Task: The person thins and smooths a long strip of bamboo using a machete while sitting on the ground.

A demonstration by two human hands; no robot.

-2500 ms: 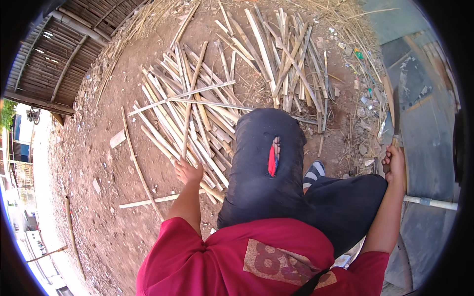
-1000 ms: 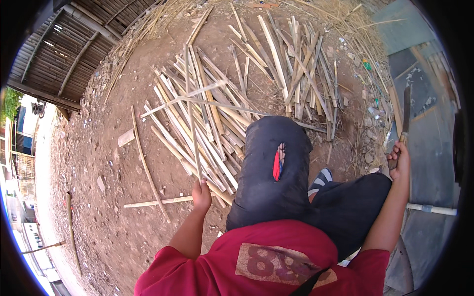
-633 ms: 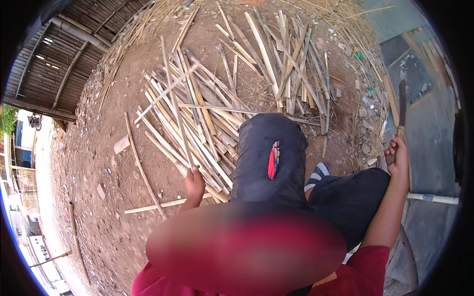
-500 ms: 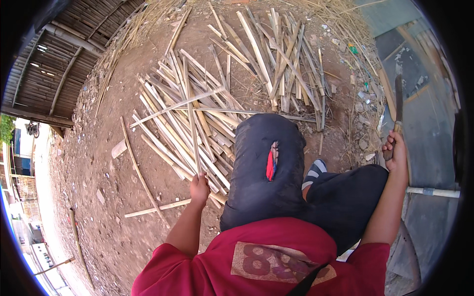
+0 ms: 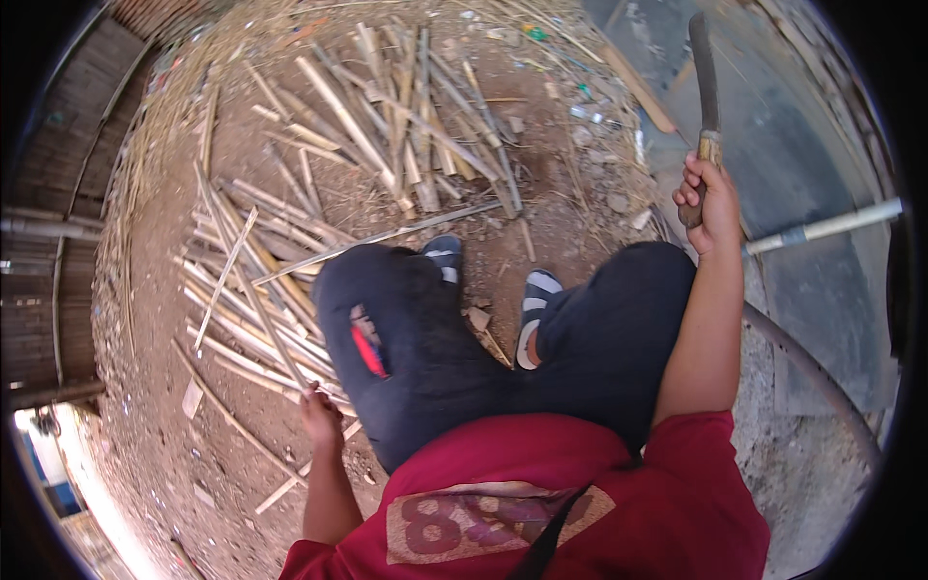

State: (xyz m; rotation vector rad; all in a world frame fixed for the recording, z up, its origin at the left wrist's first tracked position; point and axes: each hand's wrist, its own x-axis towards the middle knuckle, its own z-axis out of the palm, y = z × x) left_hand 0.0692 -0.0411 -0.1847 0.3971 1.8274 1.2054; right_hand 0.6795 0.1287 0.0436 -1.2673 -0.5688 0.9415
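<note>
Dirt (image 5: 155, 387) lies open left of the strips (image 5: 251, 319). Left hand (image 5: 321, 418) grips one strip (image 5: 246, 290); right hand (image 5: 709, 198) clenches a knife (image 5: 706, 87).

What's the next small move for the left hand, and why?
Probably draw the strip clear of the pile toward the knees. The left hand already grips its near end, while the right hand holds the knife raised, blade up, with nothing under it to cut.

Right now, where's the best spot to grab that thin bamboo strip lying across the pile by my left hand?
Take the bamboo strip at its near end, where the left hand already meets it, coming from the side. It rests on top of the other slats, so that end lifts freely.
</note>
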